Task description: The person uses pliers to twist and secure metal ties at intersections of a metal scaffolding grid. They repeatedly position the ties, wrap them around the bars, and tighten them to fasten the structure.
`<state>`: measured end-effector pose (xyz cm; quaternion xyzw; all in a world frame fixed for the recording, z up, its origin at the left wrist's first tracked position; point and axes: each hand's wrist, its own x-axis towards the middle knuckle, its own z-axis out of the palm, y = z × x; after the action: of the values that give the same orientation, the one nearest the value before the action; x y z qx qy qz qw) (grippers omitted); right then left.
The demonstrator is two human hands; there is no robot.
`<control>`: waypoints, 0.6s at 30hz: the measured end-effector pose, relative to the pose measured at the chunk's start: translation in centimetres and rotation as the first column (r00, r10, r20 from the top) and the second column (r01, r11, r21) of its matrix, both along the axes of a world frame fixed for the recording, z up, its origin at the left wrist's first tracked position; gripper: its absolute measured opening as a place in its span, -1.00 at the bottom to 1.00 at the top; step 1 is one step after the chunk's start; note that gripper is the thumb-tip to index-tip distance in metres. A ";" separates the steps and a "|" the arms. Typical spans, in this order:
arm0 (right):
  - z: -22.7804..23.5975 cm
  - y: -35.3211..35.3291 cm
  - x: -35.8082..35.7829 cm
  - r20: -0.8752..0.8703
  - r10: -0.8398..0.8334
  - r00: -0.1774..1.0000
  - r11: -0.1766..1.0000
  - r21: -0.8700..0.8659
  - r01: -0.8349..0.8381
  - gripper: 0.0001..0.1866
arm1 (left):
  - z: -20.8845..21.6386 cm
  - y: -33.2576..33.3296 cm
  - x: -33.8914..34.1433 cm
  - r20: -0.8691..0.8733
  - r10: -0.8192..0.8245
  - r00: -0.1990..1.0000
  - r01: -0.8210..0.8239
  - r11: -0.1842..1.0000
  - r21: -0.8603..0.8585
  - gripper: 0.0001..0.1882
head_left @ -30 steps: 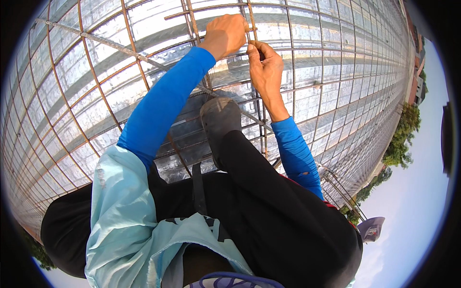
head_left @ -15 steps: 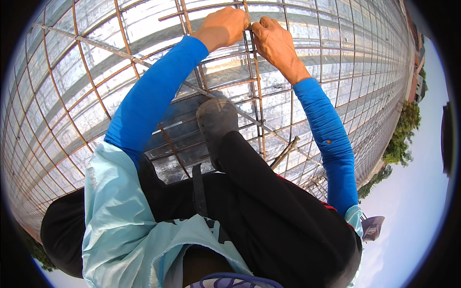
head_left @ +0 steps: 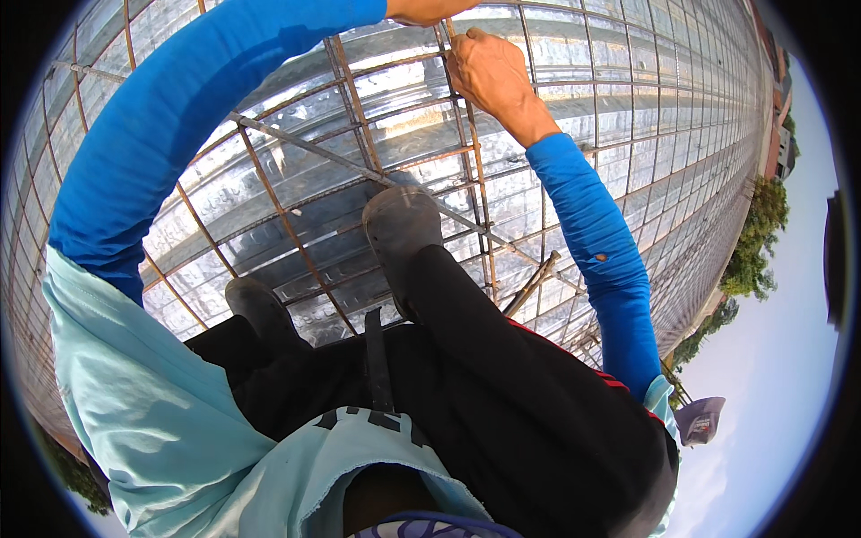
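Rusty reinforcing bars (head_left: 473, 170) cross in a mesh above shiny corrugated metal sheeting (head_left: 413, 125). My right hand (head_left: 493, 76) is closed, its curled fingertips right against an upright pair of bars near the top of the view. What they grip there is hidden behind the knuckles. My left hand (head_left: 429, 9) reaches up and over to the top edge, just above the right one. Only its wrist and part of its back show; the fingers are cut off.
A thicker bar (head_left: 309, 146) runs diagonally across the mesh. My dark shoes (head_left: 401, 220) rest on the mesh and sheeting, and a short rusty bar end (head_left: 538, 276) sticks up nearby. Trees (head_left: 753, 242) and sky lie beyond the right edge, with a grey cap (head_left: 700, 420) lower down.
My left hand has moved up, away from the bars by my right hand, and my left elbow has swung out leftward. The right hand stays at the bars, shifted slightly left.
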<state>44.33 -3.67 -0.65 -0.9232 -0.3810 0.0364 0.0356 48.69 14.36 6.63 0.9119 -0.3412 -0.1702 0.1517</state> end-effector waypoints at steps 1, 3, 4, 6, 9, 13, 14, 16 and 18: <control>0.1 -0.6 0.0 0.004 -0.019 1.000 1.000 0.005 0.019 -0.83 | -0.2 -0.4 -0.1 0.010 -0.018 1.000 0.018 1.000 -0.021 -0.81; 0.2 -1.4 -0.2 0.013 -0.056 0.998 0.998 0.018 0.056 -0.81 | -0.5 -1.1 0.0 0.031 -0.052 0.998 0.054 0.997 -0.051 -0.81; 0.2 -1.3 -0.1 0.038 -0.040 0.998 0.999 -0.001 0.040 -0.77 | -0.2 -1.0 -0.2 0.038 -0.056 0.998 0.058 0.997 -0.055 -0.81; -0.2 -0.9 0.2 0.051 -0.039 0.998 0.999 -0.019 0.040 -0.76 | 0.1 -0.8 -0.4 0.054 -0.064 0.996 0.067 0.996 -0.056 -0.81; -0.6 -0.9 0.0 0.039 -0.102 0.994 0.995 -0.007 0.102 -0.76 | 0.1 -1.3 -0.6 0.070 -0.077 0.995 0.082 0.994 -0.068 -0.82; -1.0 0.7 -0.9 0.009 -0.244 0.970 0.970 -0.010 0.244 -0.76 | 0.1 -2.0 -1.6 0.094 -0.084 0.992 0.090 0.994 -0.059 -0.82; -1.1 1.8 -1.1 -0.003 -0.277 0.961 0.961 0.011 0.277 -0.75 | 0.1 -1.7 -2.0 0.098 -0.076 0.992 0.080 0.996 -0.042 -0.82; -2.2 2.7 -1.7 -0.014 -0.360 0.933 0.929 0.091 0.359 -0.73 | -0.5 -1.6 -2.5 0.101 -0.076 0.992 0.080 0.996 -0.041 -0.82; -2.6 1.4 -2.4 0.015 -0.500 0.866 0.866 0.027 0.500 -0.75 | -1.4 -3.5 -2.6 0.118 -0.110 0.987 0.121 0.988 -0.093 -0.82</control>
<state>41.97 -2.28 -3.30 -0.9902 -0.1299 0.0118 0.0497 46.12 10.84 5.24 0.8900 -0.4096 -0.1097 0.1674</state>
